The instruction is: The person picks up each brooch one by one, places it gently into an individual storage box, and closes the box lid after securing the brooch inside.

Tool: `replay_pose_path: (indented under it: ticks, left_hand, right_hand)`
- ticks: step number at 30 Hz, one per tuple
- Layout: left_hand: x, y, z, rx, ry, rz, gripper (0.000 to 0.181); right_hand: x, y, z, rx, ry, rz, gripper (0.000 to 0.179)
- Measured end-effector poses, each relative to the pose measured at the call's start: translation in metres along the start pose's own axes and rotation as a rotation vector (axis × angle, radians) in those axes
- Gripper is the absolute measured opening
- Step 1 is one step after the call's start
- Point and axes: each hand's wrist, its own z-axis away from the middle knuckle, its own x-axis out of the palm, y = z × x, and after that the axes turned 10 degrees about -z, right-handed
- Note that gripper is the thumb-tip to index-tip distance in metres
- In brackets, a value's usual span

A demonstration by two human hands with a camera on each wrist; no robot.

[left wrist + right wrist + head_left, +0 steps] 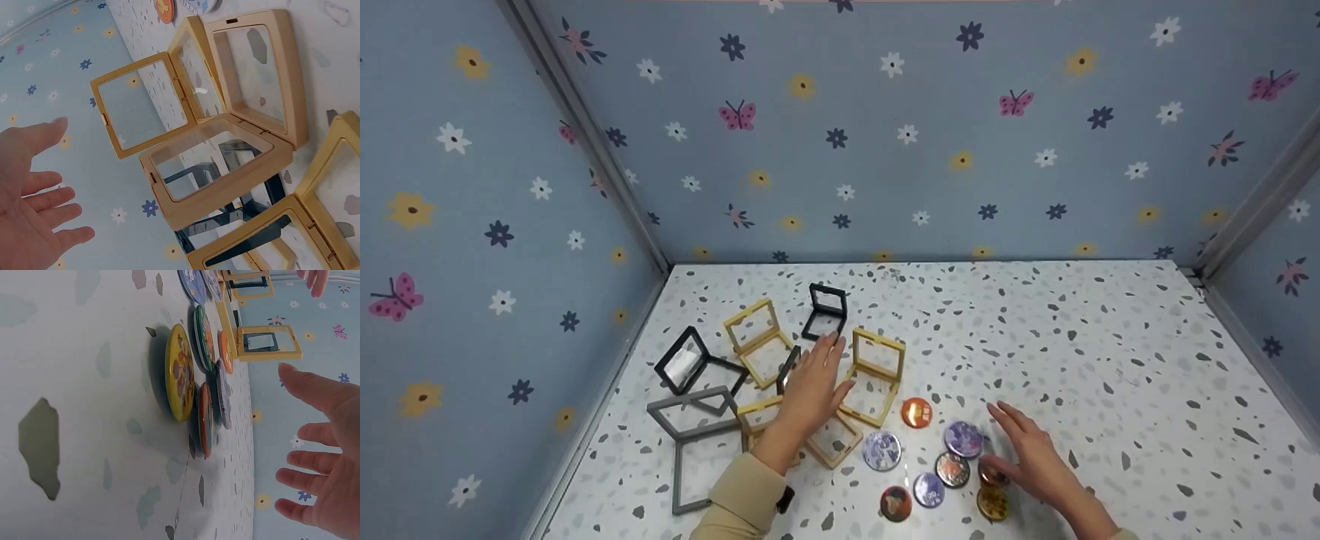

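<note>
My left hand [808, 386], fingers extended and holding nothing, is over a group of hinged clear-window display frames. Nearest it are a gold frame [877, 370] standing open on its right and a beige frame [225, 194], seen large in the left wrist view. A small black frame [829, 310] stands just beyond the fingertips. My right hand [1031, 454], empty with its fingers spread, hovers beside several round button badges. Its thumb overlaps a red-brown badge [996, 475] in the head view. Close by lie a purple badge [964, 439] and a yellow badge [181, 374].
A grey frame [678, 472], a larger black frame [726, 363] and a yellow frame [755, 344] stand unfolded at left. An orange badge [916, 412] and a dark red badge [896, 503] lie mid-table. Flower-patterned walls [885, 150] border the speckled white table [1110, 352].
</note>
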Motion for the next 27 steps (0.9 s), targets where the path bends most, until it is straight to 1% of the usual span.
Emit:
replay_pose_path:
  ticks: [7, 11, 13, 17, 21, 24, 27]
  left_hand:
    - [0.003, 0.005, -0.020, 0.012, -0.030, -0.032, 0.058]
    - [0.006, 0.006, -0.030, 0.020, -0.042, -0.056, 0.055]
    - [0.007, 0.007, -0.035, 0.015, -0.054, -0.064, 0.054]
    - [0.010, 0.009, -0.043, 0.006, -0.056, -0.072, 0.052]
    - [0.014, 0.011, -0.050, 0.006, -0.079, -0.081, 0.051]
    - [0.017, 0.013, -0.056, 0.010, -0.122, -0.097, 0.050]
    - [0.019, 0.014, -0.061, 0.019, -0.159, -0.111, 0.048]
  right_hand:
    - [0.005, -0.001, -0.007, 0.014, -0.043, -0.058, 0.073]
    - [0.008, -0.002, -0.012, 0.030, -0.063, -0.057, 0.073]
    - [0.010, -0.003, -0.014, 0.032, -0.070, -0.056, 0.073]
    - [0.014, -0.002, -0.018, 0.041, -0.090, -0.065, 0.073]
    - [0.017, -0.001, -0.020, 0.011, -0.100, -0.060, 0.072]
    - [0.019, 0.000, -0.022, -0.028, -0.101, -0.056, 0.072]
    - [0.020, -0.001, -0.024, -0.040, -0.108, -0.058, 0.073]
